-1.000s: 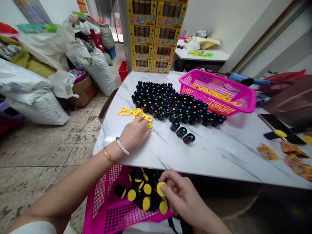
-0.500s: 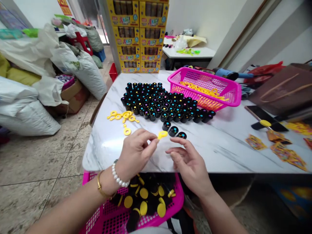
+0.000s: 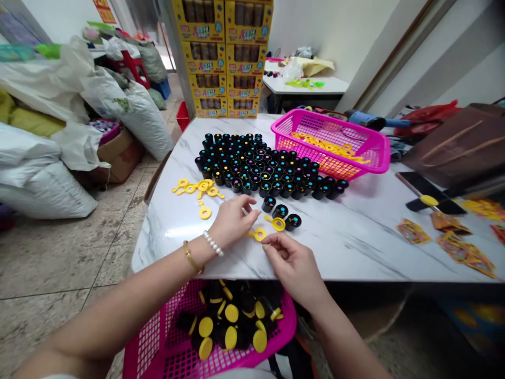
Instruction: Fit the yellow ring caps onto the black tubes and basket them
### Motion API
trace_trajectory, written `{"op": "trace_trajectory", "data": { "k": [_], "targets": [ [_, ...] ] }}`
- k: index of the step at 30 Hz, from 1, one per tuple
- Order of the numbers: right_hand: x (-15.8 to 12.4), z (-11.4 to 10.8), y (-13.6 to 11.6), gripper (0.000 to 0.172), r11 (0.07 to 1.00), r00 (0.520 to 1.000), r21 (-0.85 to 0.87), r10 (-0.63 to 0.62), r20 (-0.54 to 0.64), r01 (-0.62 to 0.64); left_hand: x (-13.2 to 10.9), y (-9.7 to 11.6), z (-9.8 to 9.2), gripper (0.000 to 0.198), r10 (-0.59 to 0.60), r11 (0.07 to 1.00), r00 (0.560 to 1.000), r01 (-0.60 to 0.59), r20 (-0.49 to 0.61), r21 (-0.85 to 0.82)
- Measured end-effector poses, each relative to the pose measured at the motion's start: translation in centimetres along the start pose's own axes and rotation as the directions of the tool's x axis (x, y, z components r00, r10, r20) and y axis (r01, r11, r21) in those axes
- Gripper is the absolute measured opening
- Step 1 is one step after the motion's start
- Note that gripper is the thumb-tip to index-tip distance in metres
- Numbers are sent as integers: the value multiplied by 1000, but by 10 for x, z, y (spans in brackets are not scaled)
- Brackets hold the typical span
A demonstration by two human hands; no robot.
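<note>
My right hand (image 3: 295,266) is closed, with thumb and index finger pinching the rim of a yellow plastic ring with a short stem (image 3: 259,235) just above the tabletop. Beside it my left hand (image 3: 234,218) reaches forward, fingers slightly apart and nothing visible in them. A second yellow ring piece (image 3: 278,224) rests against the front of a short row of three black cylinders (image 3: 281,211). Behind them a dense group of black cylinders (image 3: 252,168) stands upright, with coloured dots inside their tops. Several loose yellow ring pieces (image 3: 199,188) lie to the left.
A pink basket (image 3: 331,118) of yellow rings stands behind on the marble-patterned table (image 3: 355,237). Below the front edge, another pink basket (image 3: 290,321) holds black tubes with yellow caps. Stacked yellow boxes (image 3: 224,68) rise at the back; small orange packets (image 3: 465,252) lie right.
My left hand has let go of its yellow ring piece and moved forward. One ring piece now rests by the front cylinders. My right hand has come down and left, pinching a ring piece.
</note>
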State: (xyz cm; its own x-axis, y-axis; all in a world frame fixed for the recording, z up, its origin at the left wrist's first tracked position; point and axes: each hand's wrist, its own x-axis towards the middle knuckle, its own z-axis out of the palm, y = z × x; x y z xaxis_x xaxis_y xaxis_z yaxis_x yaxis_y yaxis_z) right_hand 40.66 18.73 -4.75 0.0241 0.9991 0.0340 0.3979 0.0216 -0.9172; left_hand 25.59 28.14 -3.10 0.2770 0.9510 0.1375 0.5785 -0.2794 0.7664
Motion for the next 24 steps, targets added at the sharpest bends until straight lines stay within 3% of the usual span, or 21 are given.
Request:
{"op": "trace_trajectory", "data": {
  "k": [3, 6, 10, 13, 16, 19, 22, 24],
  "targets": [
    [-3, -4, 1, 12, 948, 966, -251, -229, -122, 194, 12, -3, 4, 17, 88, 992, 996, -87, -16, 90],
    [-2, -11, 5, 16, 841, 907, -455, -394, -145, 293, 6, -3, 7, 15, 161, 978, 984, -169, 73, 123],
    [6, -13, 12, 36, 604, 913, -756, -407, -23, 251, -16, -3, 1, 15, 235, 935, 935, -292, 265, 201],
    [12, -10, 13, 42, 473, 932, -843, -353, 84, 255, -26, -6, -13, 16, 180, 893, 950, -267, 255, 363],
    [9, -9, 9, 34, 499, 927, -804, -338, 163, 323, -26, -12, -26, 17, 130, 863, 970, -213, 206, 459],
    [2, -10, 4, 32, 546, 927, -763, -324, 187, 345, -24, -12, -30, 17, 132, 887, 971, -205, 198, 413],
    [-6, -13, 2, 47, 535, 927, -766, -308, 215, 355, -25, -1, -20, 17, 196, 924, 964, -243, 178, 296],
    [-11, -17, 2, 45, 521, 907, -746, -310, 286, 414, -26, 10, -8, 17, 231, 937, 958, -266, 172, 225]
  ]
}}
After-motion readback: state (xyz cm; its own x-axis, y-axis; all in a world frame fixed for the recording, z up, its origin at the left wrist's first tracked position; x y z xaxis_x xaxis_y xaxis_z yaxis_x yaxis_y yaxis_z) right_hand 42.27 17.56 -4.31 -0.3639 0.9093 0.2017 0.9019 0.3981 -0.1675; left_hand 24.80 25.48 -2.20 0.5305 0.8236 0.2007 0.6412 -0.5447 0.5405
